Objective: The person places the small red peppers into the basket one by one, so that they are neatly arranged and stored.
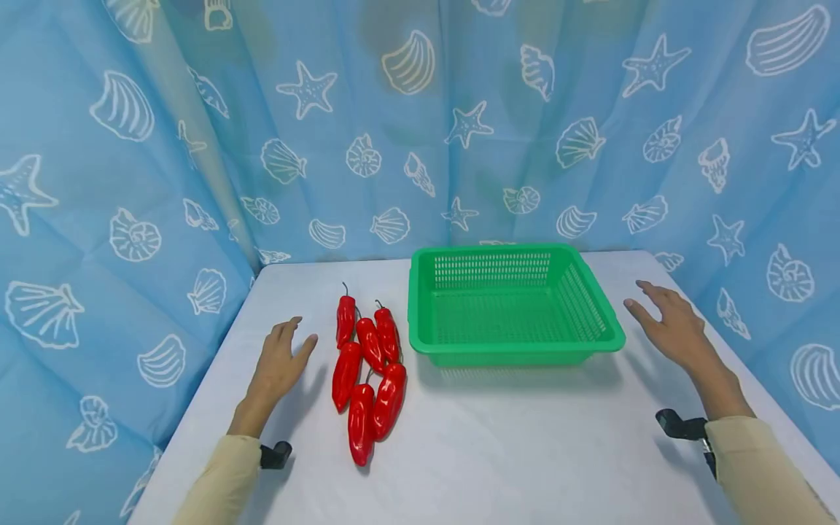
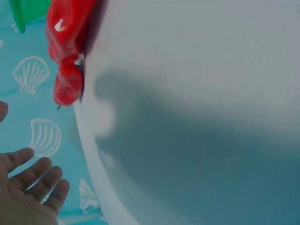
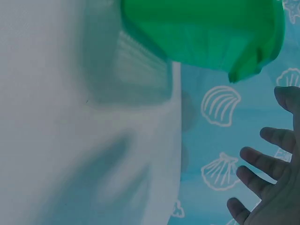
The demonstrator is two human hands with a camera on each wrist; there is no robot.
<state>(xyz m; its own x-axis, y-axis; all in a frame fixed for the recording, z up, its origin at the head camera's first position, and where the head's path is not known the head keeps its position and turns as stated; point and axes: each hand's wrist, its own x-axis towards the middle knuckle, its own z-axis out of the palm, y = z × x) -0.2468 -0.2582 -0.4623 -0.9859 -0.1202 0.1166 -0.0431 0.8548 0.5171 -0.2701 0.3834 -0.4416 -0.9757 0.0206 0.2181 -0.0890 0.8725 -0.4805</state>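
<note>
Several red chili peppers [image 1: 346,375] lie in a loose cluster on the left half of the white table, some with thin dark stems. In the left wrist view, red peppers [image 2: 70,33] show at the upper left. My left hand [image 1: 277,364] hovers left of the cluster, fingers spread and holding nothing. A green plastic basket [image 1: 512,357] with slotted walls stands at the back centre-right, and nothing shows inside it. My right hand [image 1: 676,328] is just right of the basket, fingers extended and apart from it. In the right wrist view its fingers [image 3: 262,161] are spread below the basket's end.
A blue curtain [image 1: 426,189] with white shells and starfish hangs behind and along both sides of the white table [image 1: 512,452]. Dark wrist-mounted cameras [image 1: 679,424] stick out from both wrists, beside the pale sleeves [image 1: 755,467].
</note>
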